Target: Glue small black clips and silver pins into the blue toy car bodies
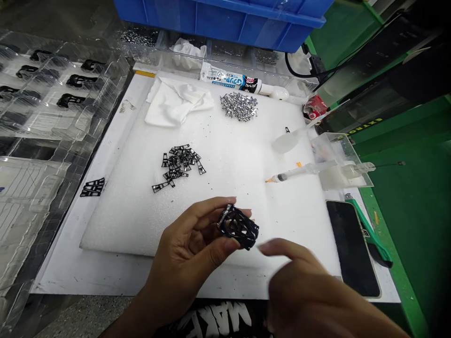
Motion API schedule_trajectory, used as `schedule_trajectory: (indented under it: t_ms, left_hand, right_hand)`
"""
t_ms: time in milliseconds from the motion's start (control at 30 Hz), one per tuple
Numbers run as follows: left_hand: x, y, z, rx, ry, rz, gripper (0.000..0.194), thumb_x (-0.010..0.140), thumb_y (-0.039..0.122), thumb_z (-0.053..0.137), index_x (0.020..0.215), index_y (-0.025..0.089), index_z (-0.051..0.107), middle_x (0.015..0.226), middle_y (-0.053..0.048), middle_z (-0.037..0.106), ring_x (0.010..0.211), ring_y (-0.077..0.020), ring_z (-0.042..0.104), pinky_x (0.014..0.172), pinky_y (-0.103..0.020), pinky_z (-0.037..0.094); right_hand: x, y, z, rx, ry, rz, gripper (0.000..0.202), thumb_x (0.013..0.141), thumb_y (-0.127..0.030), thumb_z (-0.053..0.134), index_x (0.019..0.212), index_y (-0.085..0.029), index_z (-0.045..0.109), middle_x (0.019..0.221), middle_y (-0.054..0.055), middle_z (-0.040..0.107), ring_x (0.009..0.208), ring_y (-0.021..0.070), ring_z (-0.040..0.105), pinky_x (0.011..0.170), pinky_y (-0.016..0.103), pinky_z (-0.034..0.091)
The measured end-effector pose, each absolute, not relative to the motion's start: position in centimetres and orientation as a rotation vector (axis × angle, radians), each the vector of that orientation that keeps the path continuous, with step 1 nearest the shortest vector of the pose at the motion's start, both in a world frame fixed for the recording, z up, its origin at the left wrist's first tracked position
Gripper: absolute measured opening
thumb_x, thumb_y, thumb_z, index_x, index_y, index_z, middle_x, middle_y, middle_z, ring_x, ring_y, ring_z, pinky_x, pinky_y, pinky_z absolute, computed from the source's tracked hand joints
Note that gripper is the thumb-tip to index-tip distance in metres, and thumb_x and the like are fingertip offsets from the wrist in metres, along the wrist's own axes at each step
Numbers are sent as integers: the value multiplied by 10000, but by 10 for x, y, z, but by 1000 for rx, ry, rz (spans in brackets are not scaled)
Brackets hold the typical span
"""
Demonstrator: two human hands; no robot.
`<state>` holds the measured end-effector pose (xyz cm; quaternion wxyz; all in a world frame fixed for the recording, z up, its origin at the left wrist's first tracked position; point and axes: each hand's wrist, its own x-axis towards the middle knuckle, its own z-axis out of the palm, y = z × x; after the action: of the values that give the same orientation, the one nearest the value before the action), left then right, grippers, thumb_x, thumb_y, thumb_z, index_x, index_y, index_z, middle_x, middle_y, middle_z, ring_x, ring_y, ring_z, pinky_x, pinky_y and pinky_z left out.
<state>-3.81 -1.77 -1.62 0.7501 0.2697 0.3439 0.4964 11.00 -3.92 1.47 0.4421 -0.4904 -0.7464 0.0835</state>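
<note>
Between its thumb and fingers, my left hand [195,241] holds a black openwork part [239,227] over the foam's front edge. Just right of that part is my right hand [299,277], blurred, its index finger stretched toward the part without touching it. The other fingers of this hand are smeared, and whether they hold something cannot be made out. Beyond my left hand, a pile of small black pieces [180,164] lies on the white foam sheet [232,159]. Farther back sits a heap of small silvery pieces [239,106].
A white cloth [176,101] and a glue tube [229,79] lie at the back, before a blue bin [221,21]. On the right are a syringe [299,172], a clear box [338,150], a phone [352,246] and a green cutter [368,230]. Clear trays [52,126] with black parts fill the left.
</note>
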Motion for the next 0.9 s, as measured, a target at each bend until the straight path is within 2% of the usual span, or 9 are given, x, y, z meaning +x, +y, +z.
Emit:
schedule_trajectory:
  t_ms: [67,133,200,300,400,600,700,800,900]
  left_hand:
    - [-38,-18,-16,550,769,1097,356,917,127,743,1233,284,695,1218,-40,792,1084,-208,759,922,-295,635]
    - [-37,-18,-16,506,780,1105,322,940,136,716,1232,266,675,1233,-53,781,1089,-219,755,906,-317,648]
    - [-36,-18,-15,480,781,1116,298,955,115,689,1216,255,666,1236,-52,777,1107,-206,749,928,-298,640]
    - [-34,-18,-14,482,777,1136,251,977,86,640,1169,245,664,1240,-47,776,1109,-205,756,959,-295,629]
    - [-31,-20,-13,558,802,1167,252,974,55,617,1129,246,672,1224,-35,780,1099,-199,762,965,-299,629]
    - [-24,-29,-24,1001,1057,1225,343,959,56,622,1205,292,592,1145,-9,772,1039,-184,769,881,-295,664]
    - [-23,-36,-34,1294,1145,1319,478,893,-27,650,1242,285,555,987,29,768,843,-141,777,718,-222,670]
    - [-22,-40,-39,1437,1142,1432,524,855,-78,658,1262,240,575,982,21,747,792,-114,763,703,-202,667]
    - [-22,-40,-39,1452,1120,1418,483,870,-74,642,1247,224,588,916,31,719,731,-87,742,660,-176,651]
  right_hand:
    - [121,-41,11,-1262,-1694,273,501,1062,-393,481,581,-250,474,463,-43,413,377,115,455,693,332,662]
    - [123,-42,9,-1400,-1471,242,390,1032,-408,551,670,-264,564,548,-10,515,484,158,568,641,342,650]
    - [119,-42,8,-1601,-1334,295,129,982,-344,646,906,-241,664,799,35,662,689,175,683,682,297,649]
    - [112,-42,7,-1742,-1350,602,296,956,-316,689,1232,-246,610,1006,26,706,763,128,720,696,195,634]
    - [109,-42,1,-1731,-1414,682,274,945,-326,713,1195,-263,619,927,-20,719,716,102,724,663,151,621]
    - [109,-41,-4,-1766,-1643,255,164,936,-257,722,1067,-259,624,836,-56,716,674,95,713,631,155,592]
    - [111,-45,-1,-1752,-1739,146,179,927,-216,715,1047,-248,587,756,-63,674,449,72,555,601,199,595]
    - [115,-50,0,-1731,-1755,195,195,919,-201,719,1046,-243,577,720,-76,647,330,41,359,599,225,600]
    - [119,-50,-1,-1692,-1687,313,182,914,-220,727,1034,-251,594,733,-61,646,485,76,575,585,189,579]
